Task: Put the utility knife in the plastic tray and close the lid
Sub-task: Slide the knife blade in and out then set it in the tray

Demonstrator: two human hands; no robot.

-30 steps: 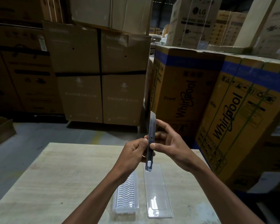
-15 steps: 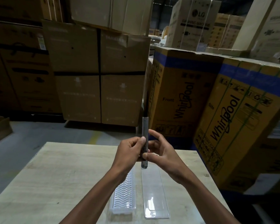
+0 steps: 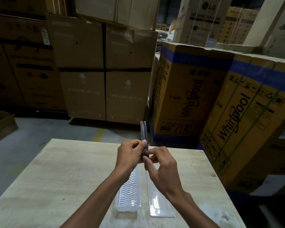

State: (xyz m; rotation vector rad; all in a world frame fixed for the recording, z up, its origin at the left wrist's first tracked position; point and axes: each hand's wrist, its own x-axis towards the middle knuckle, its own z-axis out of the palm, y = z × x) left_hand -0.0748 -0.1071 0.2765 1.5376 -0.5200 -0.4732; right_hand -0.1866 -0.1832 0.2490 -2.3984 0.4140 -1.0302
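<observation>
I hold a slim grey utility knife [image 3: 144, 130] upright above the wooden table [image 3: 69, 175]. My left hand [image 3: 130, 153] grips its middle from the left, and my right hand [image 3: 161, 163] pinches its lower part with thumb and fingers. Under my hands lies an open clear plastic tray: the ribbed white half [image 3: 129, 195] on the left, the flat transparent lid [image 3: 160, 206] on the right. The knife's lower end hangs just above the lid's far end. Both halves lie flat with nothing in them.
Tall brown cardboard boxes [image 3: 104, 71] stand beyond the table. Yellow and blue Whirlpool cartons [image 3: 192, 92] crowd the right side close to the table's edge. A low open carton [image 3: 0, 125] sits on the grey floor at far left.
The knife has sunk a little and my hands have drawn closer together; my right fingers now pinch its lower part. The view has tilted slightly down.
</observation>
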